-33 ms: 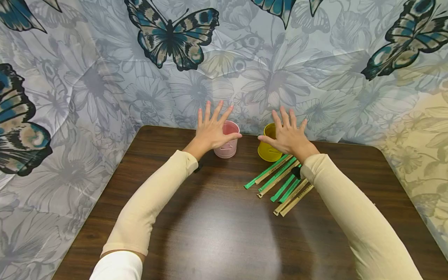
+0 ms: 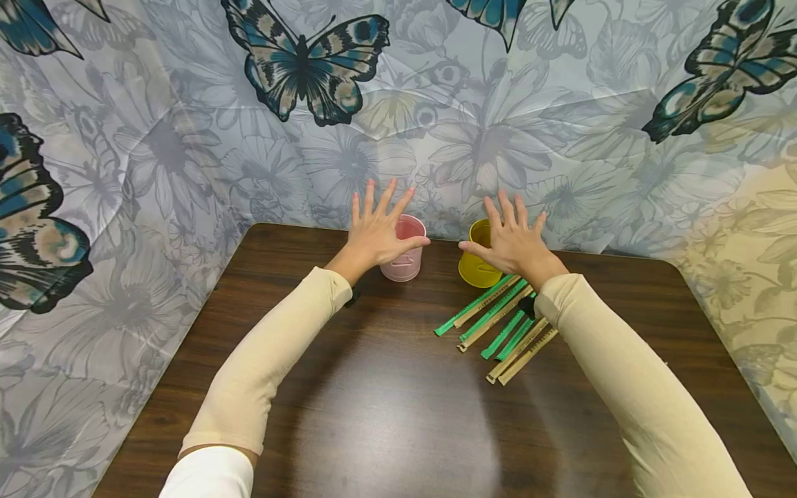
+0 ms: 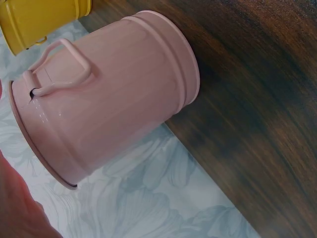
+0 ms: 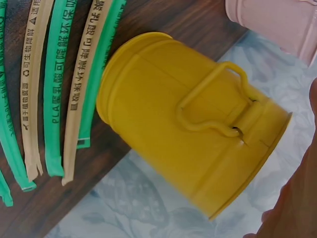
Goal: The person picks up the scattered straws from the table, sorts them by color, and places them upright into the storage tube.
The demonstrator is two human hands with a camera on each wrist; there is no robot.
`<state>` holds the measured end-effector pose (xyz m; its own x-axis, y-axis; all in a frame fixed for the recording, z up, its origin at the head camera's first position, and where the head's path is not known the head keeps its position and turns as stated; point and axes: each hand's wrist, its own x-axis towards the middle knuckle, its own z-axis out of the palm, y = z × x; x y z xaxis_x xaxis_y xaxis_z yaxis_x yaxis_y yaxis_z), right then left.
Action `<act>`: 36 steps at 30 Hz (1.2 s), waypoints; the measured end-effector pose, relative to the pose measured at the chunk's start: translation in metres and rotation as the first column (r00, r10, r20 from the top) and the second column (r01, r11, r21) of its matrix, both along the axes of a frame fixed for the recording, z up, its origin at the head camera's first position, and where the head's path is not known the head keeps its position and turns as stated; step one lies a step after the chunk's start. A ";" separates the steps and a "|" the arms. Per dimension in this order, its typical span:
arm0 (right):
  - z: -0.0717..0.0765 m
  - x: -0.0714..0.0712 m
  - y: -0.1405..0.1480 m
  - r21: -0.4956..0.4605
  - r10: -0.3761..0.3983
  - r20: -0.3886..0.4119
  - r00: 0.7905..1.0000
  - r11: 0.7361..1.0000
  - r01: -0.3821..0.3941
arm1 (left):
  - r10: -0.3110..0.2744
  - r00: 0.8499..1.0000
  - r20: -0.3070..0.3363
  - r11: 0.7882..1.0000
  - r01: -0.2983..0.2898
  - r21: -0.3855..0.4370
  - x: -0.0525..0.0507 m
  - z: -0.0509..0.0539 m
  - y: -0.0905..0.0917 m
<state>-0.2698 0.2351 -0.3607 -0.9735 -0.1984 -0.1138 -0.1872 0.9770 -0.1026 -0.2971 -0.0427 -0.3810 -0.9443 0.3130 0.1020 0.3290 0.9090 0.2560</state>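
Note:
With fingers spread, my left hand (image 2: 376, 235) is held up beside a pink metal bucket (image 2: 402, 268), overlapping its left side in the head view. My right hand (image 2: 515, 243), likewise spread, is in front of the right part of a yellow bucket (image 2: 476, 274). Neither hand grips anything. In the left wrist view the pink bucket (image 3: 124, 89) shows its small loop handle, with a bit of hand (image 3: 20, 203) at the lower left edge. The yellow bucket (image 4: 163, 114) fills the middle of the right wrist view. Inside the buckets, the bottoms are hidden.
Several paper-wrapped straws, green (image 2: 517, 337) and tan (image 2: 529, 356), lie fanned out below the right hand, partly under the forearm. The dark wooden table (image 2: 373, 415) ends at the back against a butterfly-and-flower cloth (image 2: 349, 159). Both buckets stand near that back edge.

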 end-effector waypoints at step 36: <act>0.017 0.065 0.058 -0.017 0.156 -0.074 0.985 0.987 -0.158 | -0.067 0.996 0.056 0.960 0.049 0.276 0.000 -0.029 -0.018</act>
<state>-0.2046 0.2931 -0.3433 -0.9354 -0.3515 -0.0380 -0.3461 0.9323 -0.1053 -0.2971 -0.0609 -0.4097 -0.9327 0.3356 0.1319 0.3537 0.7808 0.5150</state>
